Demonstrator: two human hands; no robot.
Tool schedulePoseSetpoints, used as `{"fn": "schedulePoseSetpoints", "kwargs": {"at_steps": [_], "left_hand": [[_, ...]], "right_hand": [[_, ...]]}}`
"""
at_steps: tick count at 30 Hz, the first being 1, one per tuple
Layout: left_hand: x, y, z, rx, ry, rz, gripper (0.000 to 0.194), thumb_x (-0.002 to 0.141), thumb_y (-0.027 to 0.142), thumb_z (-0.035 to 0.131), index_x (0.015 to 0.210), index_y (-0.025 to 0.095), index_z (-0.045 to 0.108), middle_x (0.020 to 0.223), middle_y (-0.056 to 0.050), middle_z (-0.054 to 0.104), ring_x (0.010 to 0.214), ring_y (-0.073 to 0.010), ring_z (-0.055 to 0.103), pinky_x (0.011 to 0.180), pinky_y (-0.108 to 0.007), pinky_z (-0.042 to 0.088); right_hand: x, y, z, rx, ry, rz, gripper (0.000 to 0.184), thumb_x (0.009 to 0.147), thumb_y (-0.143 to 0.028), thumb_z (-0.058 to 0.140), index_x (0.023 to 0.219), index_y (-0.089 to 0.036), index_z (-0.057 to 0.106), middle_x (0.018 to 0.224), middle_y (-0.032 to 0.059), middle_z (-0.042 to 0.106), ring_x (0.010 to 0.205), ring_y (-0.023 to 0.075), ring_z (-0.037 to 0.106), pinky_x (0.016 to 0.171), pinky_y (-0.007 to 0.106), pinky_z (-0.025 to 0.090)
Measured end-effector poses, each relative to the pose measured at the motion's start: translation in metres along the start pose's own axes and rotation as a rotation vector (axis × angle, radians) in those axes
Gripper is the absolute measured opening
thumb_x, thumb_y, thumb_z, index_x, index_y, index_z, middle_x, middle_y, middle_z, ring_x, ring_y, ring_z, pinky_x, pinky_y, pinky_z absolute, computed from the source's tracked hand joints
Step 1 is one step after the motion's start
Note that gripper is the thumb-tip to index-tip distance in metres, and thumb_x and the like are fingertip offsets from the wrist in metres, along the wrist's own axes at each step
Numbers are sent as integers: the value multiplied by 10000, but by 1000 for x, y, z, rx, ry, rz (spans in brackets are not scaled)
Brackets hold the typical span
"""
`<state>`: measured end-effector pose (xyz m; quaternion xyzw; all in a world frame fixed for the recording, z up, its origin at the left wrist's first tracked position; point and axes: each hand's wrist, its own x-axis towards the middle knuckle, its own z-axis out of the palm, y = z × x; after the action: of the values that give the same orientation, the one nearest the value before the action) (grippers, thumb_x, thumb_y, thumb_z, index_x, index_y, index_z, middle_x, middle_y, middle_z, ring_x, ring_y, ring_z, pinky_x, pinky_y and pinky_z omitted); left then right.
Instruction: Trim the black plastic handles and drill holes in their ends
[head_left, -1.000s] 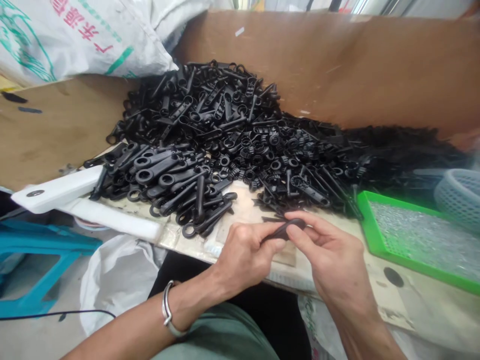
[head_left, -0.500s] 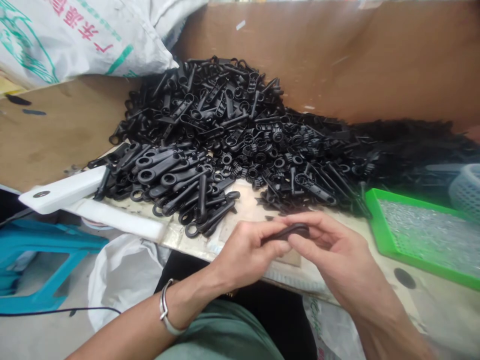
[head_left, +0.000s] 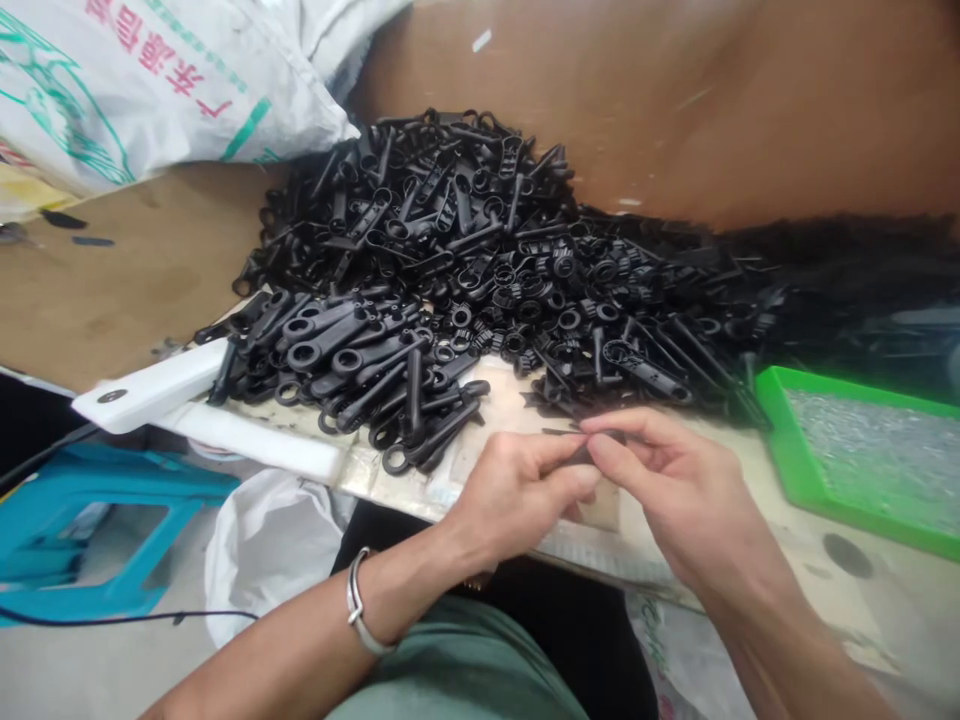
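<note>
My left hand [head_left: 517, 495] and my right hand [head_left: 675, 490] meet at the table's front edge, both pinched round one small black plastic part [head_left: 592, 447] that is mostly hidden by the fingers. A silver bracelet [head_left: 358, 615] sits on my left wrist. Just beyond the hands lies a big heap of black plastic parts [head_left: 480, 270]: long handles with ring ends and small toothed rings. A neater group of handles [head_left: 367, 370] lies to the left of my hands.
A green tray [head_left: 780, 440] of small shiny metal bits stands at the right. Brown cardboard walls [head_left: 750, 110] back the table. A white printed sack [head_left: 150, 80] lies at the back left. A white bar [head_left: 150, 390] juts left; a blue stool [head_left: 112, 540] stands below.
The view has drifted so everything sits further right. My fingers have closed further over the black part, which shows less than before.
</note>
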<state>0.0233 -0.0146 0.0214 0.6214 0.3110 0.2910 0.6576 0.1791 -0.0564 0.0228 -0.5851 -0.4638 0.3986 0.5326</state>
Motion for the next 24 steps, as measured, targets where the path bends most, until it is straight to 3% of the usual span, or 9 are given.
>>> {"fn": "schedulePoseSetpoints", "kwargs": {"at_steps": [4, 8, 11, 15, 17, 20, 22, 24], "left_hand": [[4, 0, -7, -250, -91, -164, 340, 880, 423, 628, 831, 98, 713, 657, -43, 641, 575, -100, 539, 578, -207, 412], [6, 1, -11, -432, -179, -261, 443, 872, 515, 616, 870, 83, 712, 742, -102, 675, 664, -157, 619, 658, -262, 484], [4, 0, -8, -334, -202, -218, 360, 898, 432, 590, 900, 87, 689, 756, -93, 671, 693, -151, 615, 657, -244, 461], [-9, 0, -5, 54, -120, -93, 247, 957, 305, 498, 873, 127, 647, 718, -19, 610, 652, -118, 544, 636, -237, 425], [-17, 2, -7, 215, -116, -35, 228, 977, 232, 450, 979, 152, 663, 730, 9, 593, 673, -111, 538, 663, -233, 422], [-25, 3, -10, 238, -188, 39, 352, 912, 86, 487, 1200, 213, 644, 940, 7, 666, 909, -132, 616, 840, -231, 453], [-27, 2, -10, 186, -203, 55, 472, 853, 14, 492, 1238, 240, 646, 1067, 9, 686, 1061, -149, 617, 937, -237, 445], [-26, -1, -9, 126, -154, 14, 509, 825, -1, 490, 1236, 243, 665, 1051, 13, 703, 1029, -150, 632, 911, -239, 466]], "right_hand": [[6, -2, -2, 109, -17, 145, 387, 817, -559, 739, 907, -182, 743, 779, 62, 730, 644, 168, 678, 598, 247, 571], [6, -4, 5, -103, 160, 73, 376, 831, -557, 706, 826, -183, 746, 659, 36, 684, 590, 143, 623, 543, 215, 510], [3, -3, 11, -255, 231, 41, 367, 881, -536, 625, 804, -198, 744, 638, 26, 670, 576, 148, 609, 512, 220, 485], [-8, 4, 16, -333, 243, 11, 356, 914, -511, 555, 836, -217, 742, 797, 30, 729, 717, 180, 670, 605, 244, 531], [-16, 8, 14, -319, 202, 9, 360, 916, -530, 559, 870, -226, 745, 849, 25, 739, 778, 190, 686, 673, 256, 555], [-27, 13, 10, -274, 184, 44, 387, 913, -575, 578, 904, -228, 747, 862, 24, 738, 809, 195, 695, 734, 271, 571], [-34, 14, 9, -249, 205, 73, 398, 914, -592, 586, 919, -227, 743, 890, 29, 739, 824, 193, 699, 755, 269, 576], [-42, 15, 11, -170, 149, 115, 391, 917, -593, 597, 1042, -246, 727, 979, 31, 745, 868, 193, 709, 788, 274, 587]]}}
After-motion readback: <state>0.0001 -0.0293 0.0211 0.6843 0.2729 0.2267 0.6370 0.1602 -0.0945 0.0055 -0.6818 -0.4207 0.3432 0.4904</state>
